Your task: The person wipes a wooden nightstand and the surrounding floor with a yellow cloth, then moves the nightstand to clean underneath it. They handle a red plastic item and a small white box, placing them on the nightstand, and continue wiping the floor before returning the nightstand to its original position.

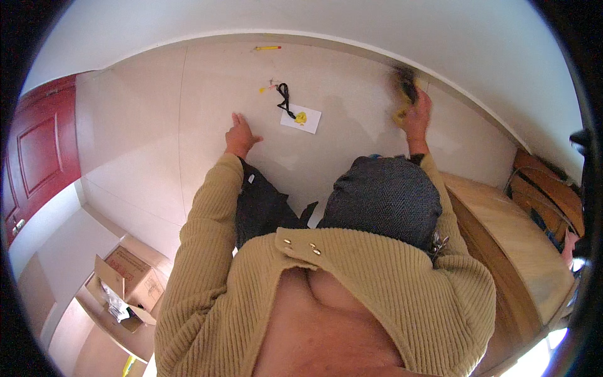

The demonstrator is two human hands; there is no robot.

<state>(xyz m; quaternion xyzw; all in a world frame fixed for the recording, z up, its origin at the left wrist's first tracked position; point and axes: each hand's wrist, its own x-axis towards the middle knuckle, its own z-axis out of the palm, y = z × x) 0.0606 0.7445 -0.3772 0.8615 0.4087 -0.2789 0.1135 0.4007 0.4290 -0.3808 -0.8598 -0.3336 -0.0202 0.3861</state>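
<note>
My left hand (240, 136) is over the pale tiled floor with its fingers spread, holding nothing. To its right lies a white card (309, 125) with a small yellow piece (301, 117) on it. A looped black cord (284, 95) runs from that piece onto the floor. Farther right, close to the base of the wall, my right hand (417, 118) is closed around a dark thing with a yellow part (407, 87). Motion smears it, so its kind is unclear.
Tiny yellow and pink bits (265, 89) lie beside the cord. A yellow stick with a red end (268, 48) rests near the wall. A red door (43, 151) and an open cardboard box (129, 276) are at left. Wooden furniture (496, 220) stands at right.
</note>
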